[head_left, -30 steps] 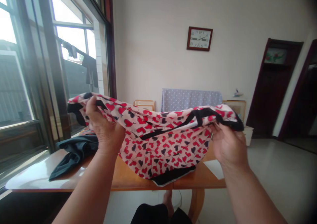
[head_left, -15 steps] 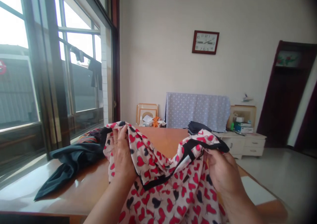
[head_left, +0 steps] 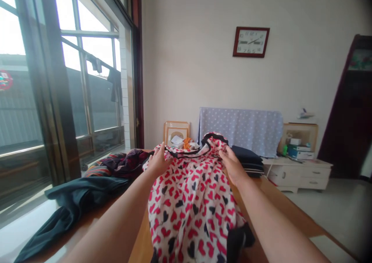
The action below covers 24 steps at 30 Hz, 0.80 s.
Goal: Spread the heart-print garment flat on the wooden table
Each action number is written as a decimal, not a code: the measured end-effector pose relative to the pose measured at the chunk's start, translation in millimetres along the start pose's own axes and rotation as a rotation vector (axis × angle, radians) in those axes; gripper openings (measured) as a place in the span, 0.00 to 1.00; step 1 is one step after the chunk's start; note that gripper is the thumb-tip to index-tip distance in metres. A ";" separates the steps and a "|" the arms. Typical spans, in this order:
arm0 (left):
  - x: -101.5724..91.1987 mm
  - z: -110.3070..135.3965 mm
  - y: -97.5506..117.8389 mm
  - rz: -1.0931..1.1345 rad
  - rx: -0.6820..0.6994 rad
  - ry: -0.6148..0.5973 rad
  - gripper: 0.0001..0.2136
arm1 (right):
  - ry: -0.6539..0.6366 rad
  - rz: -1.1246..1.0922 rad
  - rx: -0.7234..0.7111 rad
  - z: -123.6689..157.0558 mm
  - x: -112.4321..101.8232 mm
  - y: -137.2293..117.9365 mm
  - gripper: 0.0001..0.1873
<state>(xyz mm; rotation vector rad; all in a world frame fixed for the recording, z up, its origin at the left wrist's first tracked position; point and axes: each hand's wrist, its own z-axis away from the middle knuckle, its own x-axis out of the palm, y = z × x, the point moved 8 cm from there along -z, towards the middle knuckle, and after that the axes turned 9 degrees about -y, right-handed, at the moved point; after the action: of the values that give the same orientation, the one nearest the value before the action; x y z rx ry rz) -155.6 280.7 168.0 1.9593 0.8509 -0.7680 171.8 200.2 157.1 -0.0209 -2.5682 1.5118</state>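
A white garment (head_left: pixel 192 193) printed with red and dark hearts stretches away from me, with black trim along its neckline and a black edge at its lower right. My left hand (head_left: pixel 159 161) grips its far left corner near the neckline. Opposite it, my right hand (head_left: pixel 231 164) is closed on the cloth at the far right shoulder. The neckline is raised above the table, higher on the right side. Fingertips of both hands are partly hidden by fabric.
Dark green cloth (head_left: pixel 87 191) and a rumpled patterned garment (head_left: pixel 124 164) lie left on the brown table (head_left: pixel 290 201). Folded dark clothes (head_left: pixel 248 162) are stacked beyond my right hand. Behind stand a white cabinet (head_left: pixel 299 173) and a polka-dot cover (head_left: pixel 241 131); windows line the left.
Both hands have reached forward, away from me, carrying the heart-print garment out so its body stretches over the table. The view has turned slightly left.
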 end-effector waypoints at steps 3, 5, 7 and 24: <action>26.4 11.1 -30.6 0.065 -0.004 -0.062 0.33 | 0.060 0.133 0.133 12.1 -29.1 41.4 0.39; 44.5 36.5 -57.1 0.133 -0.051 -0.077 0.31 | 0.058 0.199 0.219 34.6 -47.0 72.1 0.34; 58.4 66.0 -83.2 0.248 -0.147 -0.073 0.30 | 0.040 0.298 0.332 59.0 -62.2 102.6 0.28; 63.1 158.5 -89.3 0.208 -0.228 -0.317 0.17 | -0.159 0.801 0.439 148.4 -82.7 116.0 0.19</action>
<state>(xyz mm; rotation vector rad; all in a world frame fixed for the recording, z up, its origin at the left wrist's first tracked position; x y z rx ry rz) -220.2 197.0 7.1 1.6379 0.5109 -0.7934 223.8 120.4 -25.3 -1.0116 -2.3818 2.3851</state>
